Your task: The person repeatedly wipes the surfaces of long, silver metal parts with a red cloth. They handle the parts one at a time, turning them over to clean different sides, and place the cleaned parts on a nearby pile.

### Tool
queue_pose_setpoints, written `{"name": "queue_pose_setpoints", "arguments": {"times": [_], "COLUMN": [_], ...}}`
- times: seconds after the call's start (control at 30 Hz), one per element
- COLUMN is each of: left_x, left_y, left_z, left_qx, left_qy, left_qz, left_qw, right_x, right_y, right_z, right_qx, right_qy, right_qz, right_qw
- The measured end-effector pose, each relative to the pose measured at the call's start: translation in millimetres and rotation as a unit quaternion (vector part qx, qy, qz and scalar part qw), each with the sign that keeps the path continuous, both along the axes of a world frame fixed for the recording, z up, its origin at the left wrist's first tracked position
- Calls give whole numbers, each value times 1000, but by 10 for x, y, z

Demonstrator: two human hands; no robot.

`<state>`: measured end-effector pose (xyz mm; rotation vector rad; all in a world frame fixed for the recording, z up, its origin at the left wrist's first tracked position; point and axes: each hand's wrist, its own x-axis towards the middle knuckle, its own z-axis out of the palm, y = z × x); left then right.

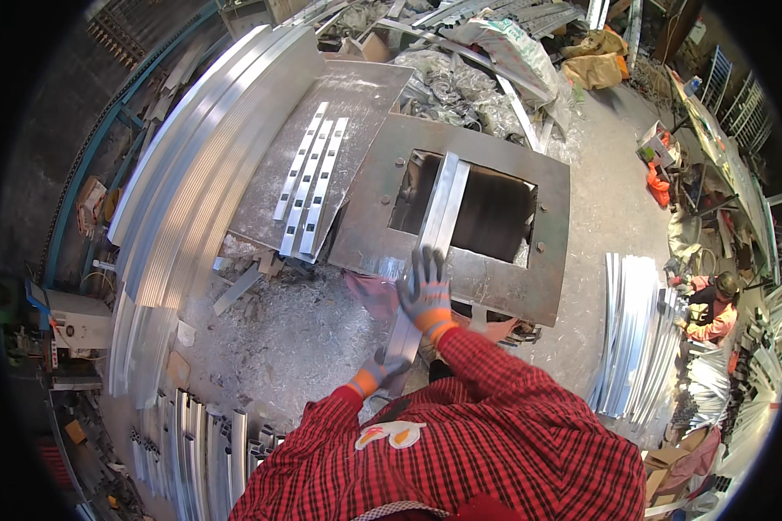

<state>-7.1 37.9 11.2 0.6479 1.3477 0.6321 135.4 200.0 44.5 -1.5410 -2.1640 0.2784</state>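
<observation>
A long silvery aluminium profile point(443, 204) points away from me, its far end lying over the square opening of a rusty steel plate point(369, 208). My right hand point(426, 297), in a grey glove with an orange cuff, rests on top of the profile with its fingers stretched forward. Nearer my body, my left hand point(381, 373), gloved the same way, grips the profile's near end. Part of that end is hidden by the glove. Several short metal strips with square holes point(308, 178) lie side by side on a grey board point(356, 87) left of the plate.
Long aluminium profiles point(208, 156) are stacked on the left. More bundles lie at lower left point(191, 443) and right point(630, 330). Another person point(712, 308) in orange is near the right bundle. Clear plastic wrap point(452, 82) and a white sack point(517, 56) are heaped behind the plate.
</observation>
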Motion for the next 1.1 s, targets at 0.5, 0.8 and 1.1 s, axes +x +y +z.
{"name": "queue_pose_setpoints", "arguments": {"times": [0.5, 0.8, 1.1], "left_x": [-97, 84, 408], "left_y": [-16, 86, 635], "left_z": [351, -53, -96], "left_qx": [-59, 212, 209], "left_qy": [-256, 227, 264], "left_qz": [-1, -124, -23], "left_qw": [965, 942, 941], "right_x": [446, 509, 584], "right_y": [-368, -692, 55], "right_z": [-187, 43, -1124], "right_qx": [-443, -323, -32], "right_qy": [693, 547, 70], "right_qz": [-84, -100, -8], "right_qw": [563, 766, 997]}}
